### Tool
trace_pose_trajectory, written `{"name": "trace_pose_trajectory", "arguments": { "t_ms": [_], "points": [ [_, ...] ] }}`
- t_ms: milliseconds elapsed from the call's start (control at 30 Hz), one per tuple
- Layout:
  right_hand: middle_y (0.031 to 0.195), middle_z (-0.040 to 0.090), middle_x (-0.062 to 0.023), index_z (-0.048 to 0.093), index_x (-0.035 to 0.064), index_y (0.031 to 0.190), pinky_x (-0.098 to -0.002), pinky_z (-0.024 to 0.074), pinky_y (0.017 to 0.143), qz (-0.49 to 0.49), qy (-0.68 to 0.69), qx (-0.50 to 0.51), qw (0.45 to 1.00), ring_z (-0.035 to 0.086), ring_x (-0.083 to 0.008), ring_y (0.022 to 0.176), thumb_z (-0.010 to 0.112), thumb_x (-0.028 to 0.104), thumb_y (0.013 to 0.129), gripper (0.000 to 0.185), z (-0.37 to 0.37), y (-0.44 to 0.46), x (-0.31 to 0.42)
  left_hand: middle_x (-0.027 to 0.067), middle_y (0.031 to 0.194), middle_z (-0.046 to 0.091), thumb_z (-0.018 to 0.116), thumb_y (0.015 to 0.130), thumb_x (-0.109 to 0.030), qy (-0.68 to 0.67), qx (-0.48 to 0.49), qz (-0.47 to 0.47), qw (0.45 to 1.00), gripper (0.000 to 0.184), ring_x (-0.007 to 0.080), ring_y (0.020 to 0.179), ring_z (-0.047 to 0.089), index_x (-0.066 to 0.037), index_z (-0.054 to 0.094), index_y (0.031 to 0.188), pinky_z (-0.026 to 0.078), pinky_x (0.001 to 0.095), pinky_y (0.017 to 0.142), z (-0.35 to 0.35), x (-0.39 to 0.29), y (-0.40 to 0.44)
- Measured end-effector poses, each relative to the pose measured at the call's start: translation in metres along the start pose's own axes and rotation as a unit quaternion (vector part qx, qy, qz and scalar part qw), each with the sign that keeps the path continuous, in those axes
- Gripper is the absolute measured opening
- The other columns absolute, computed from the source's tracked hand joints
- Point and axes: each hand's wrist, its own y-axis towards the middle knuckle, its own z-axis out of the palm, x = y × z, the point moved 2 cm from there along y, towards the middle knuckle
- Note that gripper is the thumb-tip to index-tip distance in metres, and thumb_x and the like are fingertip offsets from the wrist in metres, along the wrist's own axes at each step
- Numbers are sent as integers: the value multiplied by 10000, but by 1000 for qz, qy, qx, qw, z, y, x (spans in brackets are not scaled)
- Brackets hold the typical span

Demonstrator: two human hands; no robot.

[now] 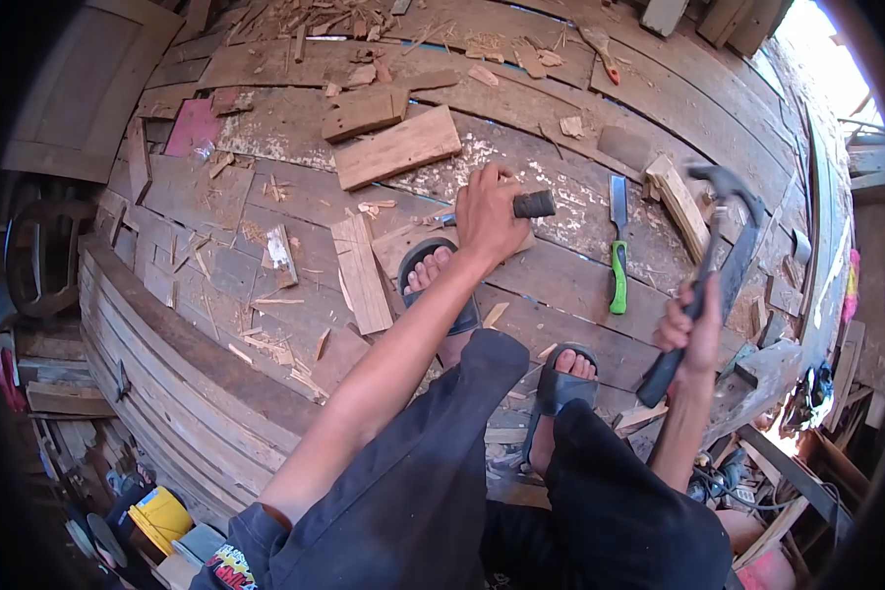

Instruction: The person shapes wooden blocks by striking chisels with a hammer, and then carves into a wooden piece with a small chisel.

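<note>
My left hand (488, 218) is wrapped round a dark-handled tool (534, 205); the thick handle end sticks out to the right, and a bit of blue shows left of the fingers. Most of the tool is hidden by the hand. Beneath it lies a wood piece (395, 246), partly under my sandalled left foot (429, 270). My right hand (693, 329) grips a claw hammer (706, 285) by its black handle, head up and slightly blurred. Between the hands a chisel with a green handle (619, 280) lies on the planks.
Wood blocks (399, 147) lie beyond my left hand, and a loose board (362, 275) is left of my foot. Chips and splinters litter the plank floor (551, 315). A brush (600, 49) lies at the top, a hand saw (740, 258) at the right, a yellow container (161, 518) lower left.
</note>
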Motion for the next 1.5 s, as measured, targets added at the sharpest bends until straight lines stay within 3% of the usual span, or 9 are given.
{"name": "trace_pose_trajectory", "arguments": {
  "t_ms": [167,333,567,733,867,967,1167,1300,1500],
  "points": [
    [570,369,94,458,182,876,-215,274,376,-89,113,-78,986,321,-20,404,411,704,1067,558,20,5,-14,99,1227,633,768,661,-75,-11,10,-16,1000,248,344,1184,586,-67,779,908,485,470,965,2,3,2],
    [573,381,77,482,153,904,-227,304,392,199,-152,69,966,337,-46,406,414,714,1061,587,32,8,-63,79,1242,616,765,643,-82,-4,25,-24,999,302,317,1207,561,-105,802,943,439,456,991,-5,11,-2],
    [581,333,102,467,187,906,-211,278,374,-4,20,-33,999,295,-7,402,414,676,1081,522,4,15,2,79,1199,637,757,643,-86,-21,11,-29,999,294,320,1184,577,-101,800,934,449,438,977,-8,9,1],
    [583,335,98,464,182,917,-209,282,371,7,23,-32,999,300,-11,394,402,677,1084,526,-14,5,12,73,1013,661,831,767,-133,-125,-47,-11,991,190,244,934,662,-41,742,908,516,351,818,-35,16,3],
    [593,344,97,476,176,925,-208,302,377,58,-31,-40,997,314,-16,396,377,728,1063,578,-14,1,-7,-64,746,560,707,1054,-345,-322,-10,-147,935,320,74,665,542,-93,650,864,457,251,667,-77,26,-1],
    [599,351,96,483,168,929,-212,324,391,87,-73,-35,993,322,-22,404,345,773,1042,631,-9,1,-22,-29,704,524,653,1081,-297,-362,57,-193,910,357,64,705,513,-117,560,788,477,302,687,-103,57,-13],
    [600,380,89,487,156,944,-214,372,435,91,-108,1,990,358,-25,426,317,792,1034,664,1,0,-26,-51,642,298,484,1143,-371,-637,-48,-324,698,439,108,590,323,-184,401,755,499,347,809,-118,98,-30],
    [601,385,89,493,150,953,-215,378,426,80,-141,-24,987,370,-23,430,318,783,1039,663,3,2,-24,-64,644,315,523,1129,-332,-665,-122,-298,673,392,87,589,332,-182,422,781,436,312,718,-137,86,-12],
    [606,411,81,516,135,942,-221,385,429,76,-177,-19,981,377,-29,437,345,767,1046,663,-9,2,-39,-80,601,392,657,1053,-394,-324,10,-298,898,320,58,521,359,-136,604,872,366,264,568,-164,91,19]
  ]
}}
